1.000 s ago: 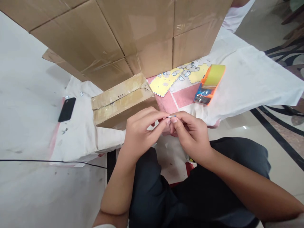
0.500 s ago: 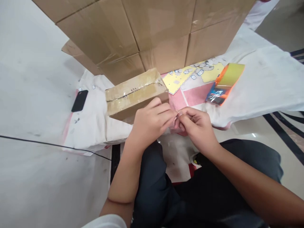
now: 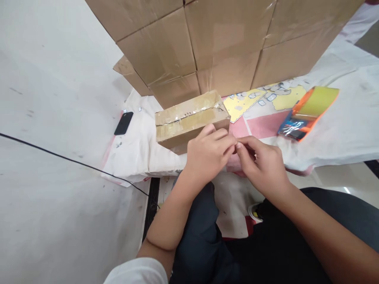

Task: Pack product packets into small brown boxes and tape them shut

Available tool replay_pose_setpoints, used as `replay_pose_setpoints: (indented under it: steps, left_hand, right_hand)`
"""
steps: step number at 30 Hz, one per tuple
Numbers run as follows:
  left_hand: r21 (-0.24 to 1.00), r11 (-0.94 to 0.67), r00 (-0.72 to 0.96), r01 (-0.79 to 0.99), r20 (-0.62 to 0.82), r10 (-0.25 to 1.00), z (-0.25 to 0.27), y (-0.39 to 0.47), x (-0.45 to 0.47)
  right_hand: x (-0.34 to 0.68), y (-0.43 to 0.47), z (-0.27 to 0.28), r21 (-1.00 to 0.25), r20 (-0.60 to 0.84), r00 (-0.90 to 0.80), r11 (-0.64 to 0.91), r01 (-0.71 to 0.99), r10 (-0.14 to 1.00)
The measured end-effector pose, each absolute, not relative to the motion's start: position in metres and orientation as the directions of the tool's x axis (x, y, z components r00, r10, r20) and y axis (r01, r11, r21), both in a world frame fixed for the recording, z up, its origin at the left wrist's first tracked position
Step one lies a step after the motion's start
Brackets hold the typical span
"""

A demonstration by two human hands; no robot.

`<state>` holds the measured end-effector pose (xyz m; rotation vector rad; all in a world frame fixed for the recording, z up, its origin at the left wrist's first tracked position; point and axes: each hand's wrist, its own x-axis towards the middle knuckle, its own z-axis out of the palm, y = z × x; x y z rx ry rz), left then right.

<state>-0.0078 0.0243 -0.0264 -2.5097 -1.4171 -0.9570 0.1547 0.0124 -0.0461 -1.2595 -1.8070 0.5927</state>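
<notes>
My left hand [image 3: 209, 152] and my right hand [image 3: 262, 161] meet fingertip to fingertip in front of a small taped cardboard box [image 3: 192, 116]. Both are closed in a pinch. Whatever lies between the fingertips is too small or hidden to make out. The box sits on a cloth-covered surface just beyond my left hand, its top seam covered with shiny clear tape. To the right of my right hand, an orange and blue tape dispenser [image 3: 308, 114] with a wide yellowish roll rests on the cloth.
Large stacked cardboard boxes [image 3: 227, 43] rise behind the small one. A black phone [image 3: 123, 123] lies on the cloth at left. A dark cable [image 3: 74, 161] runs along the white wall [image 3: 53, 221]. A yellow patterned sheet [image 3: 241, 104] is partly beneath the stack.
The whole view has shifted, so the boxes, phone and dispenser appear farther right. My hands stay together at the fingertips, with small finger movements.
</notes>
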Motion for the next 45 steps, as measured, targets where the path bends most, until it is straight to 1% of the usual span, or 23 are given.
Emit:
replay_pose_setpoints:
  steps: [2, 4, 7, 9, 10, 12, 15, 16, 18, 21, 24, 26, 29, 32, 39, 45]
  left_hand:
    - [0.145, -0.561, 0.386, 0.815, 0.585, 0.713, -0.026, 0.024, -0.008]
    - [0.112, -0.565, 0.405, 0.817, 0.585, 0.702, -0.024, 0.023, -0.008]
    - [0.096, -0.568, 0.425, 0.818, 0.564, 0.708, -0.021, 0.023, -0.009]
    - [0.120, -0.566, 0.423, 0.816, 0.545, 0.724, -0.020, 0.024, -0.011]
    - [0.156, -0.563, 0.409, 0.812, 0.536, 0.738, -0.020, 0.025, -0.013]
    - [0.278, -0.539, 0.348, 0.795, 0.520, 0.780, -0.021, 0.028, -0.017]
    - [0.469, -0.462, 0.217, 0.753, 0.486, 0.847, -0.021, 0.033, -0.021]
    - [0.506, -0.434, 0.185, 0.745, 0.469, 0.864, -0.021, 0.033, -0.022]
    - [0.536, -0.392, 0.153, 0.747, 0.436, 0.887, -0.021, 0.033, -0.021]
    - [0.526, -0.358, 0.139, 0.771, 0.411, 0.901, -0.021, 0.031, -0.018]
    - [0.503, -0.355, 0.135, 0.788, 0.422, 0.897, -0.021, 0.029, -0.017]
    - [0.496, -0.389, 0.153, 0.777, 0.450, 0.880, -0.019, 0.029, -0.017]
    - [0.467, -0.486, 0.227, 0.738, 0.507, 0.832, -0.017, 0.029, -0.019]
    - [0.425, -0.551, 0.280, 0.718, 0.548, 0.788, -0.015, 0.030, -0.022]
    - [0.400, -0.496, 0.287, 0.771, 0.477, 0.831, -0.020, 0.031, -0.027]
    - [0.318, -0.515, 0.295, 0.796, 0.538, 0.789, -0.020, 0.032, -0.027]
  right_hand:
    - [0.151, 0.013, -0.042, -0.858, 0.277, -0.125, 0.304, 0.415, 0.953]
    - [0.147, 0.015, -0.039, -0.932, 0.201, -0.111, 0.225, 0.284, 0.973]
    - [0.141, 0.020, -0.039, -0.984, 0.124, -0.091, 0.134, 0.119, 0.988]
    - [0.137, 0.025, -0.041, -0.994, 0.095, -0.082, 0.099, 0.047, 0.992]
    - [0.135, 0.028, -0.043, -0.996, 0.084, -0.080, 0.086, 0.023, 0.993]
    - [0.132, 0.031, -0.045, -0.997, 0.074, -0.083, 0.075, 0.010, 0.994]
    - [0.128, 0.034, -0.049, -0.993, 0.098, -0.093, 0.104, 0.062, 0.991]
    - [0.127, 0.034, -0.050, -0.989, 0.117, -0.094, 0.125, 0.085, 0.989]
    - [0.125, 0.034, -0.052, -0.980, 0.156, -0.086, 0.165, 0.115, 0.984]
    - [0.122, 0.035, -0.054, -0.978, 0.175, -0.071, 0.181, 0.100, 0.982]
    - [0.120, 0.036, -0.053, -0.988, 0.150, -0.071, 0.152, 0.023, 0.986]
    - [0.119, 0.036, -0.051, -0.992, 0.115, -0.091, 0.110, -0.059, 0.989]
    - [0.120, 0.036, -0.049, -0.985, 0.040, -0.147, 0.014, -0.171, 0.988]
    - [0.121, 0.037, -0.048, -0.977, 0.001, -0.182, -0.038, -0.208, 0.983]
    - [0.123, 0.045, -0.055, -0.982, 0.007, -0.180, -0.027, -0.187, 0.984]
    - [0.127, 0.043, -0.055, -0.995, 0.022, -0.233, -0.001, -0.098, 0.972]
